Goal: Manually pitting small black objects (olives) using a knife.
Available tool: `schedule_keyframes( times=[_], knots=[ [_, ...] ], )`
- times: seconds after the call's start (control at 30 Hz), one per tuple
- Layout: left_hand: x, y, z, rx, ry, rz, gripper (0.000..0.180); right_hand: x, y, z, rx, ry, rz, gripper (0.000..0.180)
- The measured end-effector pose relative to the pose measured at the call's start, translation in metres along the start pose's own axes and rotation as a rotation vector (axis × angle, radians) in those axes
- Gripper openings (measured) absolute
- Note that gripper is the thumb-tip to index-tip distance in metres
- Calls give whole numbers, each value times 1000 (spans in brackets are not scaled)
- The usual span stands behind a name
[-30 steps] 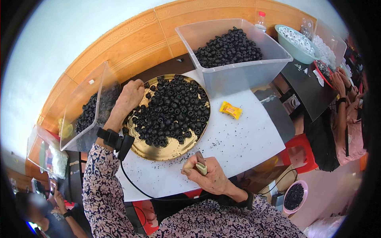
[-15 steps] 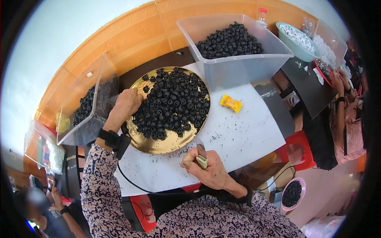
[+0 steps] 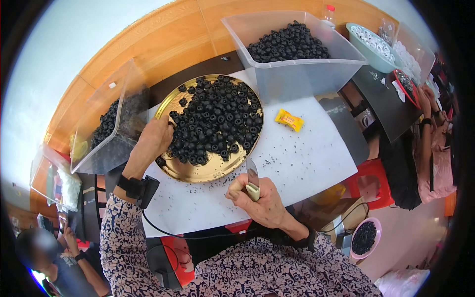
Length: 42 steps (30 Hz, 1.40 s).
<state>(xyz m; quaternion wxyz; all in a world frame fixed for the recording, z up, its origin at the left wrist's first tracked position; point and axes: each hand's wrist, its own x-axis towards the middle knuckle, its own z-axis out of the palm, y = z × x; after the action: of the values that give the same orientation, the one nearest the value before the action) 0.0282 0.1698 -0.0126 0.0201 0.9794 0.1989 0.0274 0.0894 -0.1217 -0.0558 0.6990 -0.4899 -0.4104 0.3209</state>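
A round gold tray (image 3: 190,173) on the white sheet bears a heap of small black ring-shaped pieces (image 3: 215,116). At the tray's left rim is my left hand (image 3: 152,138), back upward, its fingers curled together. What lies between its fingertips is mostly hidden; a black piece shows right by them. In front of the tray, my right hand (image 3: 264,200) is wrapped round a small knife (image 3: 252,180) with a pale green handle, its blade pointing up toward the tray's near rim.
A clear bin (image 3: 307,76) of black pieces stands behind right, another bin (image 3: 99,148) at left. A yellow wrapped sweet (image 3: 289,120) and dark crumbs lie on the white sheet (image 3: 307,163). A cable (image 3: 190,237) runs from my left wrist. People sit at far left and right.
My left hand has come slightly nearer along the tray's left rim. My right hand keeps its hold on the knife with little movement. The whole view has shifted a little.
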Motion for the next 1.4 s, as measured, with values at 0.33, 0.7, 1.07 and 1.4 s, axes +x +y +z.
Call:
schedule_keyframes(
  times=[0.33,0.7,1.07,1.4],
  knots=[
    [-35,43,-28,-298,9,-38,36,-3,-1,-2,27,25,88,19],
    [-76,38,-27,-49,-90,-164,55,-1,-5,2,38,68,47,22],
    [-64,29,-24,-78,-134,8,39,-1,-3,3,1,79,62,22],
    [-59,36,-29,-4,-284,-49,50,-2,-4,1,84,62,82,21]
  ],
)
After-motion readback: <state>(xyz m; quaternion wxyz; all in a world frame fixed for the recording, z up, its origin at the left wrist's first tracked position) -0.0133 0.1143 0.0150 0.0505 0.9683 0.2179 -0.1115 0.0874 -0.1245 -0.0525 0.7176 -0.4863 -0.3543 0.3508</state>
